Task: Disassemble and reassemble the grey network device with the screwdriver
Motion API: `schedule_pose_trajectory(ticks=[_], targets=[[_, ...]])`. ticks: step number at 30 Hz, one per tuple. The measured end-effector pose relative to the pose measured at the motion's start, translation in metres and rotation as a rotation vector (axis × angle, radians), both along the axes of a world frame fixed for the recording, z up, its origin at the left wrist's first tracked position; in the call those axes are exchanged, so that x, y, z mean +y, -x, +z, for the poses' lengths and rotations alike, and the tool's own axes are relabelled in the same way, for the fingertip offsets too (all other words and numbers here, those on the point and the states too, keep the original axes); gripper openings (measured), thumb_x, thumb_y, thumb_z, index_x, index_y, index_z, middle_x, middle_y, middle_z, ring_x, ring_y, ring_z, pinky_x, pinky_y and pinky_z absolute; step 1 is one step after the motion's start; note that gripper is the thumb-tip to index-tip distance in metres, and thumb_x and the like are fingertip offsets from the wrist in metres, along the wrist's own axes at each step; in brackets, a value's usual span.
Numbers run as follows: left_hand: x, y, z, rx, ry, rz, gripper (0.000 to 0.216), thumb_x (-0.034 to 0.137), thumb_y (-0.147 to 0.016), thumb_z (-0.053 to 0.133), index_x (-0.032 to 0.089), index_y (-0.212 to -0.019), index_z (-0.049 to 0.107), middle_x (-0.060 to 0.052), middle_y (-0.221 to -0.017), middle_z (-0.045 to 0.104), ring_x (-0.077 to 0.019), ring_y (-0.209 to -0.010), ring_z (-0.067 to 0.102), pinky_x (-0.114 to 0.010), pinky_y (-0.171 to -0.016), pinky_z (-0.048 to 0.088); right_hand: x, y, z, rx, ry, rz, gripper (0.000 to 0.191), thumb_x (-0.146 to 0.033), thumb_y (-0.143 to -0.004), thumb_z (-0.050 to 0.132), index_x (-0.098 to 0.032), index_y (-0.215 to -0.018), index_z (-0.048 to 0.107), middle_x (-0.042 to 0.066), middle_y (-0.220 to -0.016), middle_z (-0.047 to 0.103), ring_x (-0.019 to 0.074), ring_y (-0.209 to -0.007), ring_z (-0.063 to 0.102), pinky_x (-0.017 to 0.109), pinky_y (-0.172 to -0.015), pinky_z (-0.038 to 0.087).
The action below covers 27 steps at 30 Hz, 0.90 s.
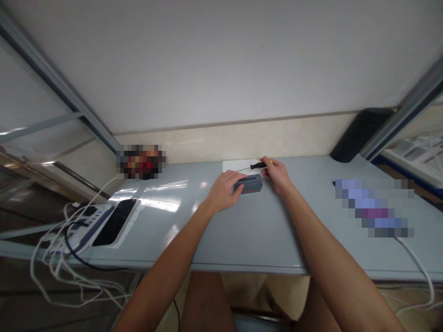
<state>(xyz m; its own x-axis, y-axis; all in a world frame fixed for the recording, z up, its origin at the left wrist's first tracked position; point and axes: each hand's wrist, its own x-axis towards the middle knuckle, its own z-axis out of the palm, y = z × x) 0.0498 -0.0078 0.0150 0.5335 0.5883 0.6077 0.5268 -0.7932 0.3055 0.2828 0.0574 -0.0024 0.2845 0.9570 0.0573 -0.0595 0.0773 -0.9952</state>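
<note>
My left hand (224,190) is closed around the left end of a dark grey box-shaped device (249,185) with a row of vent slots along its top. The device rests on or just above the grey table. In my right hand (275,174) is a screwdriver (258,165) with a black and yellow handle. Its thin shaft points left, behind the device, and the tip lies close to my left hand. A white sheet (238,163) lies flat under the screwdriver, against the wall side.
A power strip (85,228) with tangled white cables and a black phone (116,221) lie at the left. A black cylinder (362,135) stands at the back right. Blurred-out items (372,205) with a white cable lie on the grey table (249,244) at the right.
</note>
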Motion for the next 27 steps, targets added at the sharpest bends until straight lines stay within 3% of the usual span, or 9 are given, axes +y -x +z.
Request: schedule_pose_trajectory(ticks=[6,11,19,27], targets=[[0.002,0.01,0.005,0.015,-0.008,0.079,0.026,0.012,-0.092,0.059,0.021,-0.114,0.068,-0.009,-0.113,0.078,-0.0277,-0.109,0.069,-0.047,-0.101,0.053,0.007,-0.016,0.007,0.234,-0.019,-0.145,0.037,-0.057,-0.089,0.074,-0.02,-0.09,0.075,-0.003,-0.067,0.06,0.0104,-0.053,0.045,0.025,-0.05,0.035],[-0.002,0.009,0.008,0.023,-0.01,0.12,0.017,0.019,-0.097,0.059,0.021,-0.111,0.068,-0.009,-0.111,0.077,-0.0271,-0.107,0.07,-0.045,-0.097,0.052,0.009,-0.028,0.015,0.336,-0.002,-0.264,0.025,-0.043,-0.093,0.068,-0.021,-0.083,0.069,-0.004,-0.064,0.055,0.0101,-0.05,0.041,0.024,-0.045,0.033],[-0.005,-0.009,-0.001,0.035,-0.07,0.112,0.022,0.033,-0.108,0.061,0.022,-0.126,0.069,-0.008,-0.124,0.08,-0.0252,-0.117,0.073,-0.045,-0.103,0.05,0.007,-0.03,0.02,0.339,-0.006,-0.271,0.019,-0.036,-0.089,0.065,-0.021,-0.078,0.066,-0.004,-0.061,0.049,0.0104,-0.048,0.039,0.025,-0.042,0.031],[-0.005,-0.012,-0.003,0.04,-0.081,0.163,0.025,0.038,-0.11,0.06,0.022,-0.126,0.072,-0.01,-0.119,0.081,-0.0266,-0.111,0.074,-0.044,-0.096,0.052,0.01,-0.03,0.012,0.26,-0.026,-0.226,0.029,-0.05,-0.086,0.07,-0.024,-0.078,0.062,-0.003,-0.064,0.048,0.0133,-0.052,0.04,0.03,-0.045,0.031]])
